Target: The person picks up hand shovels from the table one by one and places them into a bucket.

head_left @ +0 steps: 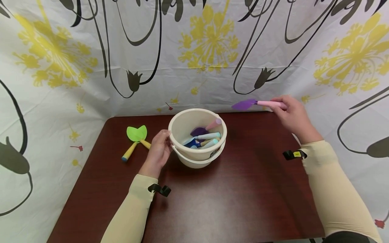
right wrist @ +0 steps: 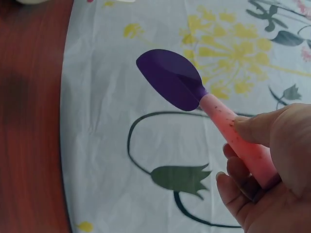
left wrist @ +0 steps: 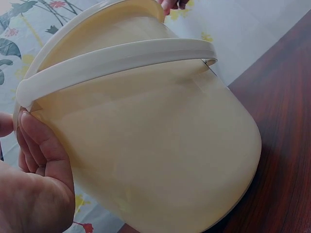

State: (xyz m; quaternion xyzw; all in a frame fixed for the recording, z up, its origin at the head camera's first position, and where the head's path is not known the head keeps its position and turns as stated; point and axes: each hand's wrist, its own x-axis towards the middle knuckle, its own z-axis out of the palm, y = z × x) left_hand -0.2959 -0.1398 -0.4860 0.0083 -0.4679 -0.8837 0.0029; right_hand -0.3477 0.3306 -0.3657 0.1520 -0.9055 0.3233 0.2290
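Here, right hand [head_left: 293, 116] pinching purple trowel [head_left: 256, 103], left hand [head_left: 159, 148] steadying bucket [head_left: 197, 136]

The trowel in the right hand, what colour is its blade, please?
Purple blade, pink handle; clearest in the right wrist view.

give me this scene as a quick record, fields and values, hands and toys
left hand: grips the bucket rim, near side wall
right hand: holds the purple trowel by its pink handle, above the table's far right edge
bucket contents: several toy tools, one purple with a pink handle, others with pale blue handles
on table: green trowels, left of the bucket
backdrop: floral cloth
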